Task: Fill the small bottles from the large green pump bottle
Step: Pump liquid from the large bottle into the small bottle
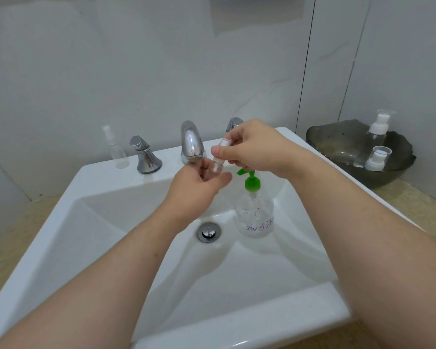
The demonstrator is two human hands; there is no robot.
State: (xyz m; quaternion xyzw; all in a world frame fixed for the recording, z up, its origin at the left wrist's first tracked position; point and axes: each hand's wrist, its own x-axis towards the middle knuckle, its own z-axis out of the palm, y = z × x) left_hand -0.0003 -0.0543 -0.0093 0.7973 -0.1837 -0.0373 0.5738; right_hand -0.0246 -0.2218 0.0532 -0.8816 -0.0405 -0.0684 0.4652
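The right hand's fingertips point(223, 152) pinch the white cap point(221, 144) of a small clear bottle point(215, 167). The left hand point(194, 188) curls round the bottle's body from below, with thumb and fingers on its sides. The small clear bottle stands nearly upright between them, its long axis running from the left palm up to the right fingertips. I cannot tell whether the cap is being twisted off or on, nor how full the bottle is. Just below and to the right of the fingers, under the right hand point(254, 147), the large green pump bottle point(255, 215) stands upright in the sink point(106, 187). Its pump head point(251, 183) sits beneath the right wrist, and its spout points left toward the held bottle. The next move seems to turn on this: once open, the small bottle's mouth has to come down and rightward under that spout. The right hand is nearer the pump, so it is the likelier one to press it while the left holds the bottle. Farther out, a tap point(191, 144) rises just behind the fingers and a spray bottle point(118, 151) stands well to the left on the sink's ledge. Well to the right, a taller capped bottle point(378, 133) and a shorter one point(376, 159) sit in a dark bowl point(337, 139).
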